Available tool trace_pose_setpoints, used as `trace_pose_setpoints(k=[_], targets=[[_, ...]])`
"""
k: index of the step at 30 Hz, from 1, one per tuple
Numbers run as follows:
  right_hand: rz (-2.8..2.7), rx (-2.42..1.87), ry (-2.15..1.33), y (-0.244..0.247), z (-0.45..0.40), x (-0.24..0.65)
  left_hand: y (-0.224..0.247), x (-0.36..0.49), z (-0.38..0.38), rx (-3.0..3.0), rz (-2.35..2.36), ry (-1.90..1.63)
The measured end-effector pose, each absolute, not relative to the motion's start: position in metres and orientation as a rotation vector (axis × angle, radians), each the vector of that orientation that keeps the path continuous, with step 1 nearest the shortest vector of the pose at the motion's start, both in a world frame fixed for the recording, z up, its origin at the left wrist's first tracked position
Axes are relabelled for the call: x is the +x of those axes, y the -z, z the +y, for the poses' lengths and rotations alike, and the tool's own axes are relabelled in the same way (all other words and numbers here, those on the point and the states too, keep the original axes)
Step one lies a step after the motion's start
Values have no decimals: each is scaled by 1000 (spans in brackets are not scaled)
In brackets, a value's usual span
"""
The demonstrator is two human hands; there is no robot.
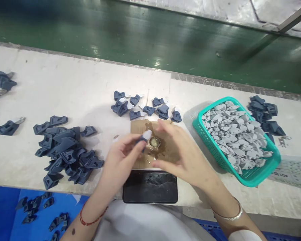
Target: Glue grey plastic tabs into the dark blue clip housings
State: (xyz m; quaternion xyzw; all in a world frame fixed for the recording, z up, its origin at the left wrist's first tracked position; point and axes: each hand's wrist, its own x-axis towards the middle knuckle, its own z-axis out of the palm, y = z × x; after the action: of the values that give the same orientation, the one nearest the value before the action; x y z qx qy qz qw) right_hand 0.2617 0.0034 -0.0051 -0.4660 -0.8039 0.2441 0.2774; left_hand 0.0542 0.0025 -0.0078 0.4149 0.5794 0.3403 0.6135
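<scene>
My left hand (126, 154) pinches a dark blue-grey plastic part with a light grey tip (146, 135), holding it above a stained piece of cardboard (141, 161). On the cardboard sits a small round dish (155, 142) of what looks like a clear, wet substance. To its right, my right hand (182, 150) has thumb and fingers spread, with nothing between them. Just beyond the cardboard lie several blue-grey parts with light grey pieces attached (148, 110). A black phone (150, 187) lies flat between my forearms.
A teal basket (251, 179) of small light grey pieces stands at right. Blue-grey parts are heaped at left (65, 149) and behind the basket (261, 110). Past the table's far edge runs a green conveyor-like surface (130, 40). A blue bin (17, 217) with more parts is at lower left.
</scene>
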Motion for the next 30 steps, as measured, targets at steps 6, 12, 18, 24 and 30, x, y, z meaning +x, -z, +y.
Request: trace_pose_setpoints(k=[6,12,18,24,30], targets=[[-1619,-1917,-81,-12,10,327,7,22,36,1497,1915,-654],[-1828,-2287,-133,2,8,371,-1,11,44,1746,2083,-564],[-1982,-2236,-129,15,15,362,-6,-22,28,2181,2111,-68],[-1878,-2195,-132,13,24,350,0,-49,25,2287,2067,107],[-1750,-2123,-376,9,34,344,-7,-46,28,2157,2104,32]])
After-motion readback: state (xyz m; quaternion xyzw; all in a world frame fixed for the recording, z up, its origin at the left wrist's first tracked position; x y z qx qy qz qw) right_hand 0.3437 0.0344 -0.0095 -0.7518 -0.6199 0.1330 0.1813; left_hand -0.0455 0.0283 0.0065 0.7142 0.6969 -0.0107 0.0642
